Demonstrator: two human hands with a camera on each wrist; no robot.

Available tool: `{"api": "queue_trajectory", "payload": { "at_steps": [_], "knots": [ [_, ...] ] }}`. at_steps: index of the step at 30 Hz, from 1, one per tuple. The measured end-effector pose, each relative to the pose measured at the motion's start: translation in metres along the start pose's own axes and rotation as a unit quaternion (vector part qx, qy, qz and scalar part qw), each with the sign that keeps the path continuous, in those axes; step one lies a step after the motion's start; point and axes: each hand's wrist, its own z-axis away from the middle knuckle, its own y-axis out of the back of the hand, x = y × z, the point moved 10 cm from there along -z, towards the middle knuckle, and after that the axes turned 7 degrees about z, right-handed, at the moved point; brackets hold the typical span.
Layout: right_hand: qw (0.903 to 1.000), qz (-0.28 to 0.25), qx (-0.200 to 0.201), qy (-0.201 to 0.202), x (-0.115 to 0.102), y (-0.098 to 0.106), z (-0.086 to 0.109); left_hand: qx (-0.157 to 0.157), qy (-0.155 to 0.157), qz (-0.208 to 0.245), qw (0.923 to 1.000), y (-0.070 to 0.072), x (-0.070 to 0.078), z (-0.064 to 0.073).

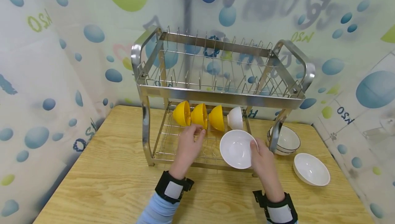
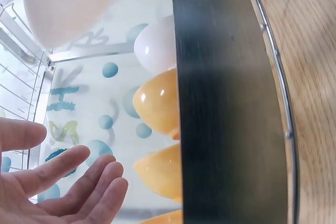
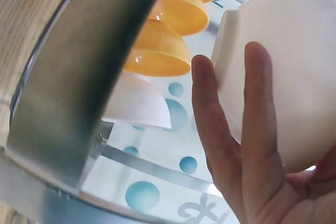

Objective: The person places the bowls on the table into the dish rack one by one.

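My right hand (image 1: 262,155) grips a white bowl (image 1: 236,148) by its right rim, thumb on the inside and fingers spread along the outside, in front of the lower rack. In the right wrist view the bowl's outer wall (image 3: 294,72) fills the right side. My left hand (image 1: 189,145) reaches over the lower rack with nothing in it, its fingers loosely bent in the left wrist view. Behind the hands, three yellow bowls (image 1: 200,114) and a smaller white bowl (image 1: 235,117) stand on edge in a row along the lower rack's back.
The two-tier metal dish rack (image 1: 216,94) stands on a wooden table (image 1: 102,169), its upper tier holding no dishes. Right of it are stacked dark-rimmed bowls (image 1: 287,140) and a white bowl (image 1: 311,170). A patterned curtain (image 1: 77,63) hangs behind.
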Motion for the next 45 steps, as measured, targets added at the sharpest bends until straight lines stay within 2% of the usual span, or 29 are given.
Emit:
{"api": "queue_trajectory", "payload": {
  "at_steps": [13, 18, 24, 35, 40, 45],
  "knots": [
    [0.9999, -0.014, -0.001, 0.009, -0.010, -0.019, -0.011, -0.025, 0.017, 0.023, 0.9993, -0.013, -0.003, 0.000],
    [0.9996, -0.014, 0.003, 0.025, -0.018, -0.022, -0.013, -0.033, 0.020, 0.031, 0.9988, -0.015, -0.004, 0.000],
    [0.9995, -0.019, -0.003, 0.027, -0.023, -0.027, -0.014, -0.037, 0.027, 0.036, 0.9983, -0.016, -0.005, 0.000],
    [0.9991, -0.022, -0.001, 0.035, -0.030, -0.032, -0.012, -0.070, 0.048, 0.057, 0.9947, -0.028, -0.013, 0.000],
    [0.9990, -0.023, -0.010, 0.038, -0.031, -0.033, -0.009, -0.096, 0.071, 0.091, 0.9887, -0.034, -0.019, 0.001],
    [0.9984, -0.035, -0.013, 0.042, -0.034, -0.034, -0.005, -0.134, 0.097, 0.153, 0.9743, -0.040, -0.020, 0.004]
  ]
}}
